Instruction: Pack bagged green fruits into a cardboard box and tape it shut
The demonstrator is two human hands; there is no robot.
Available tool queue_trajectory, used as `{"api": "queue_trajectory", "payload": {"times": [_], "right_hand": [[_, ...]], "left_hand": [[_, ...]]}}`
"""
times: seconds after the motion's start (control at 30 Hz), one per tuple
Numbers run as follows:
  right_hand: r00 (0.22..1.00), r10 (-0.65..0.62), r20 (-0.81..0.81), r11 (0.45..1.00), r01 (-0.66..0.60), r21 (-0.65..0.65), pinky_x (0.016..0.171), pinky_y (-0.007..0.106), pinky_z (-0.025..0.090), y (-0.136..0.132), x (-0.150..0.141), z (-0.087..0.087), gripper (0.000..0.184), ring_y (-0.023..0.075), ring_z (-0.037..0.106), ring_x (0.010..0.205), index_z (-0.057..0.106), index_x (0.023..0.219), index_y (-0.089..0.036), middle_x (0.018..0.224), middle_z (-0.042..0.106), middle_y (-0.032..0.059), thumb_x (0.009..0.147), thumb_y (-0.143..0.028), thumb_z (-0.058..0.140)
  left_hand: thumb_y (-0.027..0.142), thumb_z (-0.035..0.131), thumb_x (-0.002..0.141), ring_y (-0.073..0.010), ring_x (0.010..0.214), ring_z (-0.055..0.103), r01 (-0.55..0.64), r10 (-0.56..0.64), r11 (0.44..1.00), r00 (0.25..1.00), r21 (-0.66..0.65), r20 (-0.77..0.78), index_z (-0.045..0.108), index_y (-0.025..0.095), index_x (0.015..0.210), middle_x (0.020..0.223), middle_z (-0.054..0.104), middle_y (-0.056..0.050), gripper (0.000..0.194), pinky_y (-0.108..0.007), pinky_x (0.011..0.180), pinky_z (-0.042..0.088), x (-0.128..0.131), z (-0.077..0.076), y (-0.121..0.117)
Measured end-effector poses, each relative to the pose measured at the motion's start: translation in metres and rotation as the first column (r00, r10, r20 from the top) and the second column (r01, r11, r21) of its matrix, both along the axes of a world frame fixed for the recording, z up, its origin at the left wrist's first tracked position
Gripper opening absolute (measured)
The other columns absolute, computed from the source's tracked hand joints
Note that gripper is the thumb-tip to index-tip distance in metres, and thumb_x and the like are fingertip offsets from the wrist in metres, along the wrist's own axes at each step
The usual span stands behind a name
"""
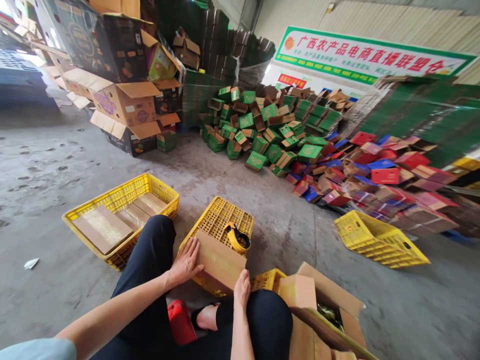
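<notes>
A brown cardboard box lies on an upturned yellow crate in front of my knees. My left hand rests flat on the box's left side, fingers stretched out. My right hand presses against its near right edge, fingers together and extended. A yellow tape dispenser sits on the crate just behind the box.
A yellow crate at left holds taped brown boxes. An open cardboard carton stands at my right, another yellow crate beyond it. Piles of green, red and blue boxes fill the back; stacked cartons at left.
</notes>
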State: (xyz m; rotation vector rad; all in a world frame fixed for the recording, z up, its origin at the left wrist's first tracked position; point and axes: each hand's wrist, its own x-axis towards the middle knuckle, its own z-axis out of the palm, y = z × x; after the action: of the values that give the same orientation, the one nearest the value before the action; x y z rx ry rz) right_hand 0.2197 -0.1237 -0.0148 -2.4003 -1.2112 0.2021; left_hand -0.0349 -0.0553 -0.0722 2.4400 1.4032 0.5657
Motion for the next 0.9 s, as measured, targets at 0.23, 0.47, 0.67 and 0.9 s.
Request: {"api": "queue_trajectory", "payload": {"times": [0.23, 0.47, 0.67, 0.9], "right_hand": [[0.914, 0.35, 0.205, 0.932, -0.362, 0.025, 0.127, 0.059, 0.028, -0.006, -0.05, -0.016, 0.076, 0.0381, 0.038, 0.157, 0.054, 0.156, -0.005, 0.162, 0.05, 0.0234, 0.111, -0.051, 0.014], [0.827, 0.491, 0.273, 0.869, -0.487, -0.088, 0.126, 0.062, 0.026, 0.007, -0.091, -0.022, 0.06, 0.0334, 0.037, 0.159, 0.046, 0.163, -0.02, 0.166, 0.047, 0.0146, 0.113, -0.044, 0.022], [0.833, 0.491, 0.253, 0.871, -0.478, -0.117, 0.126, 0.063, 0.028, 0.005, -0.091, -0.016, 0.061, 0.0336, 0.037, 0.158, 0.043, 0.165, -0.023, 0.167, 0.045, 0.0134, 0.113, -0.048, 0.021], [0.922, 0.245, 0.298, 0.969, -0.236, -0.068, 0.124, 0.07, 0.024, -0.015, -0.068, -0.012, 0.071, 0.0417, 0.035, 0.157, 0.038, 0.167, -0.015, 0.171, 0.038, 0.0189, 0.111, -0.055, 0.02]], "left_hand": [[0.055, 0.044, 0.107, -0.0372, 0.162, 0.027, 0.06, -0.06, 0.996, 0.998, 0.06, 0.0, 0.043, 0.015, 0.164, 0.172, 0.034, -0.018, 0.069, -0.057, 0.131, 0.025, 0.015, 0.006, -0.003], [0.038, 0.04, 0.111, -0.0301, 0.16, 0.035, 0.127, -0.127, 0.992, 0.991, 0.008, 0.038, 0.042, 0.027, 0.165, 0.171, 0.039, -0.008, 0.055, -0.053, 0.13, 0.03, 0.024, 0.008, 0.003], [0.042, 0.039, 0.112, -0.03, 0.159, 0.036, 0.118, -0.118, 0.993, 0.993, -0.001, 0.013, 0.046, 0.029, 0.163, 0.17, 0.041, -0.006, 0.054, -0.051, 0.128, 0.031, 0.018, 0.013, 0.002], [0.049, 0.037, 0.112, -0.0303, 0.159, 0.035, -0.071, 0.07, 0.997, 0.997, 0.032, 0.041, 0.041, 0.028, 0.166, 0.171, 0.039, -0.007, 0.058, -0.053, 0.129, 0.029, 0.008, 0.019, 0.0]]}}
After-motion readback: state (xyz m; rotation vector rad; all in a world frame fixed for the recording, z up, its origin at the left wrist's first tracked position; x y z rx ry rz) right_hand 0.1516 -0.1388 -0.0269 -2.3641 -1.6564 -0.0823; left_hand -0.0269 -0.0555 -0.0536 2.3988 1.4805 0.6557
